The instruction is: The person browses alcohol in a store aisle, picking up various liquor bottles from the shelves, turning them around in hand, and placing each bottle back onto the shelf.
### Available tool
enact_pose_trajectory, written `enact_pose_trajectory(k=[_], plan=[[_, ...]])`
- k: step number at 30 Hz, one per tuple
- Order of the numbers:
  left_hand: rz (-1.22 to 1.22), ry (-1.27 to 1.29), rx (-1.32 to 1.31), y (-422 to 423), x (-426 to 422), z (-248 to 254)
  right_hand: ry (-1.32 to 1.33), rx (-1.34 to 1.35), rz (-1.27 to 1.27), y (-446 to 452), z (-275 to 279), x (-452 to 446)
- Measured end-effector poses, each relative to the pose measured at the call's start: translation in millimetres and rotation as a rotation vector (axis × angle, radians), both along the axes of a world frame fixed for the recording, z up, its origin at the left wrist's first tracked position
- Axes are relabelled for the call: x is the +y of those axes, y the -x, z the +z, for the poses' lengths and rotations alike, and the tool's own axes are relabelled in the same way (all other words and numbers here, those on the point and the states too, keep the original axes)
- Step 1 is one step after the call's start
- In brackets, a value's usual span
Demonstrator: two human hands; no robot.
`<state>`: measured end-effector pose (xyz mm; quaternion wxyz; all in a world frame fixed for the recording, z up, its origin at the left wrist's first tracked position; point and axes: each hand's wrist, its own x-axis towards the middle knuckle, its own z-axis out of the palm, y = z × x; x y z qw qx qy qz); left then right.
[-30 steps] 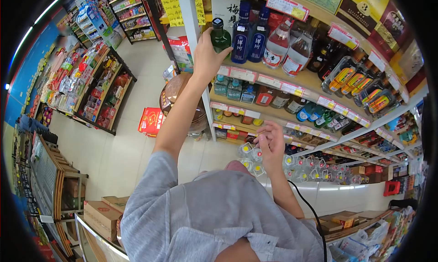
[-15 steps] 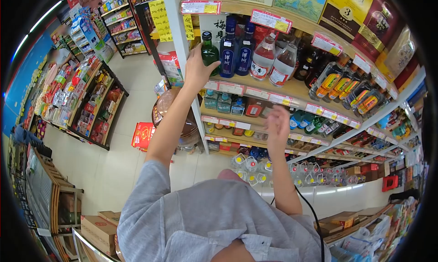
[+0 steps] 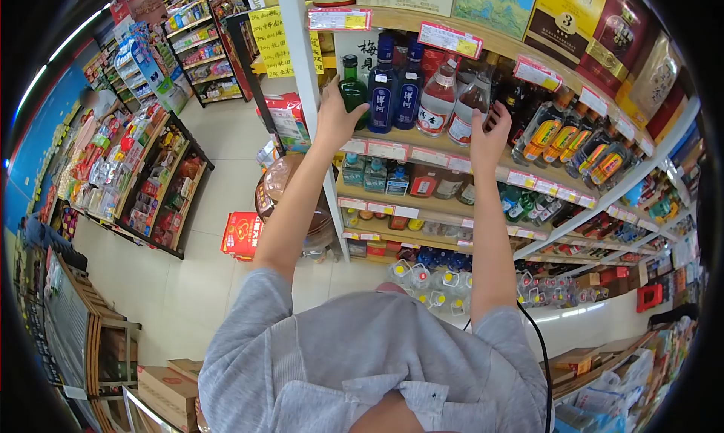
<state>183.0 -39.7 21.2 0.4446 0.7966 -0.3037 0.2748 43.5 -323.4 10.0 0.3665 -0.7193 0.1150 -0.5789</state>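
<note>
My left hand [image 3: 337, 120] is around the lower part of a green glass bottle [image 3: 351, 86] at the left end of the upper shelf, thumb across its front; the other fingers are partly hidden. Two dark blue bottles [image 3: 382, 94] stand just right of it. My right hand [image 3: 492, 131] is raised at the shelf's front, fingers apart and slightly curled, holding nothing I can see. It is nearest to a clear bottle with a white-and-red label [image 3: 461, 116]; whether the thumb touches that bottle I cannot tell. A second clear bottle [image 3: 438, 101] stands to its left.
Dark bottles with orange labels [image 3: 562, 135] stand farther right. Price tags line the shelf edge [image 3: 430, 156]. Boxes [image 3: 569, 15] stand on the shelf above. A white post [image 3: 305, 79] rises left of my left hand. Large clear jugs [image 3: 422, 276] are on the floor below.
My right hand has risen from in front of the lower shelves to the clear bottles. My left hand stays at the green bottle. The whole view has shifted slightly.
</note>
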Motion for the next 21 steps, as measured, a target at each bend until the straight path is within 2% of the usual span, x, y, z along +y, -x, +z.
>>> enact_pose_trajectory(k=[5, 8, 12, 14, 17, 18, 19, 21], plan=[[-0.005, 0.058, 0.020, -5, -2, -13, 0.034, 0.118, -0.068, -6, 5, 0], [-0.036, 0.149, 0.031, 4, -3, -16, 0.141, 0.101, -0.174, -14, -8, 4], [0.005, 0.180, -0.138, 34, -5, -19, 0.174, 0.122, -0.249, -18, -13, 10], [-0.064, 0.175, -0.187, 62, -3, -24, 0.168, 0.124, -0.262, -21, -12, 10], [-0.279, 0.157, -0.255, 95, -6, -63, 0.169, 0.077, -0.228, -22, -12, 7], [-0.379, 0.099, -0.157, 113, -4, -74, 0.147, 0.065, -0.195, -23, -11, 8], [-0.452, 0.105, -0.178, 123, -8, -98, 0.125, 0.060, -0.166, -21, -11, 9], [-0.563, 0.058, -0.105, 153, -2, -110, 0.084, 0.031, -0.138, -17, -11, 9]])
